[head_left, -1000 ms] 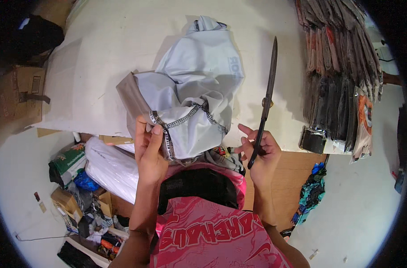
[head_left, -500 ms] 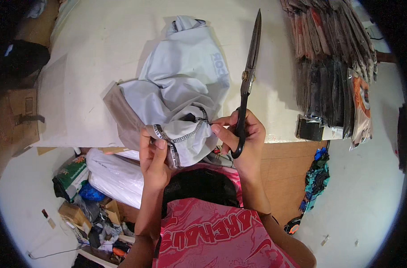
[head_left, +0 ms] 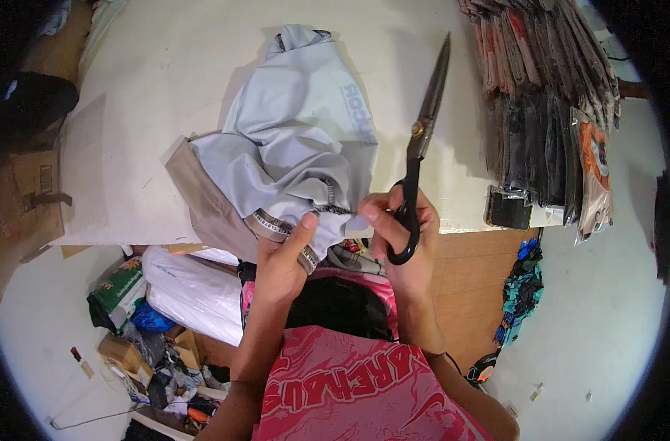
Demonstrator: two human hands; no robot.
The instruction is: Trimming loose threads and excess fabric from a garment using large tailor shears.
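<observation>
A pale grey garment (head_left: 287,136), wrinkled and with inside seams showing, lies on the table and reaches over its near edge. My left hand (head_left: 280,268) grips its near hem, the thumb pressed on the cloth beside a printed waistband-like strip (head_left: 270,224). Black stitching runs along the seam between both hands. In my right hand (head_left: 408,239) hangs a large pair of black-handled scissors (head_left: 417,143), blades together and pointing away. The thumb and forefinger of that hand also pinch at the dark seam end; whether they hold thread or cloth is too small to tell.
Stacks of plastic-wrapped garments (head_left: 530,110) stand at the table's right, with a dark phone-like slab (head_left: 508,209) at the near edge. A cardboard box (head_left: 26,191) is at the left. White wrapped bundles (head_left: 192,290) and open cartons (head_left: 125,360) lie below the table.
My left hand has moved right along the hem, closer to my right hand. The scissors have tilted rightward and shifted slightly nearer. The garment's near part has been drawn and refolded.
</observation>
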